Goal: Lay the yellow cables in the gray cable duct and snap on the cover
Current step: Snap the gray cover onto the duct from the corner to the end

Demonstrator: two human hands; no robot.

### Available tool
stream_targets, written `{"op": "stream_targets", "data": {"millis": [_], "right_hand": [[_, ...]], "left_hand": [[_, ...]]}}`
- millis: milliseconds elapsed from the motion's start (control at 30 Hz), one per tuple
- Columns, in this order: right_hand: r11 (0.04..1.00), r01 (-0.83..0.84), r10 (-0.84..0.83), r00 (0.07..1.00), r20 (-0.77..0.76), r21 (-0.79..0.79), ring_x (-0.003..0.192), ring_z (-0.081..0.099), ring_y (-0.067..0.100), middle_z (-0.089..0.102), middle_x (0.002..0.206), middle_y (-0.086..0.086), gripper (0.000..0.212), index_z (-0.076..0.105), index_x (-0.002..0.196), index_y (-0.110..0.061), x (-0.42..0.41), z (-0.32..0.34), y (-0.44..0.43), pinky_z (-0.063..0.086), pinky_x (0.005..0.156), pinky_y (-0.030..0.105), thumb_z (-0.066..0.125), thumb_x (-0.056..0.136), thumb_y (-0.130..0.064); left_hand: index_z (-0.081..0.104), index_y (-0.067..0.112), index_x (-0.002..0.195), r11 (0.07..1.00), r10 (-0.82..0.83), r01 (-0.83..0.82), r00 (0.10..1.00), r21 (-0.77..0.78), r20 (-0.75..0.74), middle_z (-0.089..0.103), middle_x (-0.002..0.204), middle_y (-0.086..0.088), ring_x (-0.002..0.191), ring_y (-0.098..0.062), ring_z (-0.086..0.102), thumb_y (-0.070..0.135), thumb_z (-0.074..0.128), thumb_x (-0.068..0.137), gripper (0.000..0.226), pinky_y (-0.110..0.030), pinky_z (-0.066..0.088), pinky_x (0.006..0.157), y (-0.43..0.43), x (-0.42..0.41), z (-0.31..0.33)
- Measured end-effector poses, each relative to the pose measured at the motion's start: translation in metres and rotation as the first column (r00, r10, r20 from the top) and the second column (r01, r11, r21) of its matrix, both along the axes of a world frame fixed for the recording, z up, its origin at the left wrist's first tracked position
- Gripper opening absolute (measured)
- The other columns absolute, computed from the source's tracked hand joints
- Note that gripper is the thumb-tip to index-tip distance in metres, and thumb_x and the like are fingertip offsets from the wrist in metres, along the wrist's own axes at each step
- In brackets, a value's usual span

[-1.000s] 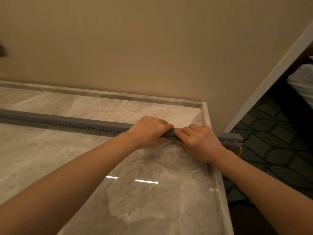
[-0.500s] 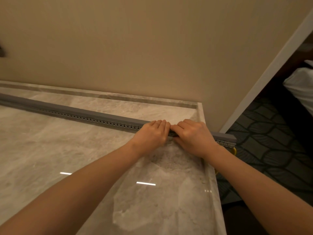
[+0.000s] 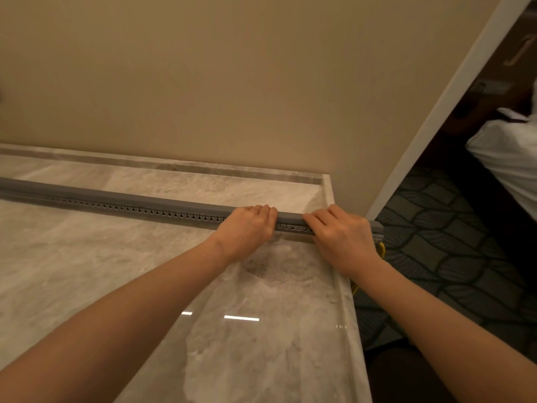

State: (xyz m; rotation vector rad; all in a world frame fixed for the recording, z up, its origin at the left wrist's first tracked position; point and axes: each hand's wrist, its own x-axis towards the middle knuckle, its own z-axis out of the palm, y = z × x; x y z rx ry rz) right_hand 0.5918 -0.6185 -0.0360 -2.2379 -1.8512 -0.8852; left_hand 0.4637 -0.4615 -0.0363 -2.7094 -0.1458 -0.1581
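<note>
Left hand (image 3: 247,229) and right hand (image 3: 341,238) grip the duct (image 3: 174,214), probably stiff and light; press the cover (image 3: 290,217) between them.

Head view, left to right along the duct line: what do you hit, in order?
gray cable duct → left hand gripping the duct → right hand gripping the duct → yellow cable → patterned carpet → white bedding
</note>
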Motion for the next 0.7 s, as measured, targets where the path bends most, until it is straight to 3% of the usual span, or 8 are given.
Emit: {"op": "stream_targets", "data": {"millis": [100,333,600,700], "right_hand": [[1.000,0.009,-0.009,0.999,0.047,0.019,0.060,0.061,0.019,0.071,0.075,0.002,0.021,0.073,0.088,-0.012,0.004,0.001,-0.007,0.041,0.041,0.022,0.080,0.068,-0.012],[0.992,-0.068,0.061,0.996,0.065,0.109,0.053,0.062,0.018,0.072,0.070,0.004,0.024,0.076,0.085,-0.009,0.008,-0.004,-0.011,0.042,0.041,0.019,0.084,0.063,-0.012],[0.982,-0.148,0.141,0.988,0.063,0.118,0.052,0.062,0.018,0.072,0.070,0.006,0.024,0.075,0.087,-0.007,0.017,-0.009,-0.012,0.046,0.043,0.020,0.084,0.065,-0.014],[0.978,-0.159,0.151,0.986,0.068,0.134,0.052,0.061,0.017,0.071,0.069,0.004,0.019,0.075,0.086,-0.009,0.018,-0.010,-0.014,0.043,0.043,0.020,0.081,0.068,-0.013]], "left_hand": [[0.036,-0.005,0.132,1.000,-0.002,0.001,1.000,-0.022,-0.005,0.053,0.129,-0.020,0.116,-0.030,0.055,-0.001,0.036,0.092,0.040,-0.038,0.047,0.096,0.003,0.006,-0.008],[0.035,-0.006,0.133,1.000,-0.009,0.009,1.000,-0.025,-0.020,0.053,0.129,-0.020,0.116,-0.031,0.054,-0.002,0.036,0.092,0.041,-0.038,0.047,0.096,0.002,0.005,-0.009],[0.041,-0.003,0.130,0.998,0.007,-0.008,1.000,-0.069,-0.021,0.059,0.120,-0.017,0.106,-0.030,0.060,0.000,0.036,0.092,0.038,-0.038,0.052,0.085,-0.001,0.003,-0.009],[0.049,0.006,0.119,0.996,-0.020,0.022,1.000,-0.088,0.022,0.062,0.106,-0.008,0.091,-0.024,0.060,0.020,0.035,0.096,0.030,-0.034,0.047,0.074,-0.003,0.006,-0.004]]}}
